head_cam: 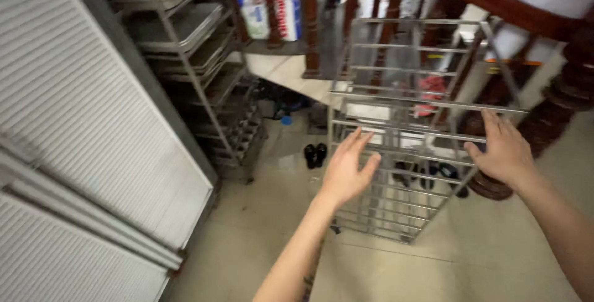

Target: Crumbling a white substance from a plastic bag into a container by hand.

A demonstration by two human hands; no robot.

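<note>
Head view showed both hands stretched out toward an empty metal rack (405, 135) that stood on the tiled floor (495, 258) in front of the person. The left hand (346, 169) was open, fingers spread and slightly curled, right at the near left upright of the rack; whether the fingertips actually touched the bar could not be told. The right hand (504, 150) was open too, palm turned inward, just beside the right side rails, with nothing held in it. Neither hand had closed on a bar, so the rack appeared to be reached for but not yet gripped.

The rack's rails carried no trays. To the left, against a white ribbed shutter (80, 129), stood a second rack (198, 60) loaded with metal trays. A pair of black shoes (315, 155) lay on the floor between the two racks, near the left hand. Behind the empty rack rose a dark wooden stair railing (495, 5) with a thick carved post (550, 116) at its foot, close to the rack's right side. A white and blue package (272, 2) sat on a stair step beyond the balusters.
</note>
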